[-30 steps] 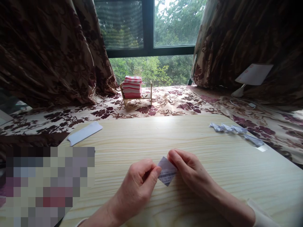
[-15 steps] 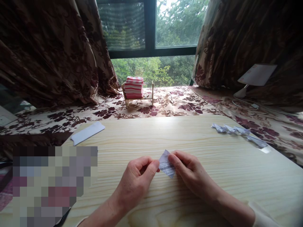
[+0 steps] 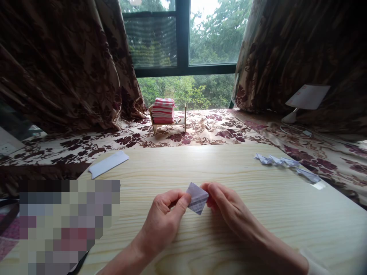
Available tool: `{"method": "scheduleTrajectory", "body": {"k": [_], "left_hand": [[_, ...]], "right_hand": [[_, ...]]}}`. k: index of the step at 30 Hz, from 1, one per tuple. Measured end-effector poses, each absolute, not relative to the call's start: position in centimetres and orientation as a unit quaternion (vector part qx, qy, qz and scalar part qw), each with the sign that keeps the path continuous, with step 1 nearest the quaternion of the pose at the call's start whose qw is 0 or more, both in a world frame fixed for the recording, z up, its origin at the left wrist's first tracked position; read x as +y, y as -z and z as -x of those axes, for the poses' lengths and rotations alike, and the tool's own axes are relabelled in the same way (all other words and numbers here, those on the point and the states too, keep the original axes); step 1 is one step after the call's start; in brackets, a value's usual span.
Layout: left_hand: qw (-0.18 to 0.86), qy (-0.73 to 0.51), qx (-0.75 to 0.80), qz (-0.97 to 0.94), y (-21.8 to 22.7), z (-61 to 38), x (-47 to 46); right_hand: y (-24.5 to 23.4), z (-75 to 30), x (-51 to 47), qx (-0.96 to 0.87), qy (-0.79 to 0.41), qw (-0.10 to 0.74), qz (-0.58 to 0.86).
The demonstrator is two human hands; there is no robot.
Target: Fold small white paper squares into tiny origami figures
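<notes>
Between my hands, just above the table, is a small folded paper square (image 3: 197, 199), turned like a diamond, with a dark printed band across its lower half. My left hand (image 3: 169, 212) pinches its left corner between thumb and forefinger. At the right corner, my right hand (image 3: 226, 206) has its fingers curled in close against the edge; the fingertips are partly hidden, and the thumb no longer covers the front face.
Several folded paper pieces (image 3: 278, 161) form a row at the table's (image 3: 183, 160) far right. Flat white paper strips (image 3: 109, 164) lie far left. A blurred-out patch (image 3: 69, 225) covers the near left. Beyond are a small rack with folded striped cloths (image 3: 163, 110) and a lamp (image 3: 308, 97).
My right thumb has come off the paper's front, and the right fingers now curl at its right corner. The paper has shifted slightly left in my left hand's pinch. The view tilted up slightly.
</notes>
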State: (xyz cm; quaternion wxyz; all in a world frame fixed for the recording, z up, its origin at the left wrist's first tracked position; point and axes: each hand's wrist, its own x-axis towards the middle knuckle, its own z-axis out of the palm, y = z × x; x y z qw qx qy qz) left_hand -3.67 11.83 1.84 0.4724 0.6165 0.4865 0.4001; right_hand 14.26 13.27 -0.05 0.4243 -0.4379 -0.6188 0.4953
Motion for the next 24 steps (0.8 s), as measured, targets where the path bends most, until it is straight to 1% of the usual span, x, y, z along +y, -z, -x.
{"method": "scheduleTrajectory", "body": {"k": [4, 11, 14, 18, 20, 22, 24], "left_hand": [[0.492, -0.389, 0.485, -0.609, -2.2, 2.4, 12.1], [0.48, -0.418, 0.482, -0.603, -1.9, 0.8, 13.2], [0.498, -0.424, 0.49, -0.576, -1.6, 1.1, 13.8], [0.517, -0.442, 0.501, -0.535, -1.6, 2.2, 14.3], [0.545, -0.419, 0.489, -0.536, -1.7, 2.3, 14.0], [0.575, -0.388, 0.464, -0.551, -1.7, 2.1, 13.4], [0.59, -0.381, 0.45, -0.552, -1.8, 1.6, 12.9]], "right_hand": [[-0.1, -13.5, 12.9, -0.647, -0.479, 0.433, 0.405], [0.4, -13.8, 13.0, -0.653, -0.471, 0.418, 0.42], [0.7, -14.0, 13.1, -0.65, -0.468, 0.412, 0.435], [1.0, -14.2, 13.5, -0.584, -0.479, 0.466, 0.46], [1.0, -14.2, 13.7, -0.548, -0.491, 0.491, 0.466], [1.0, -13.9, 13.8, -0.533, -0.512, 0.497, 0.455], [0.9, -13.6, 13.8, -0.538, -0.532, 0.483, 0.441]]}}
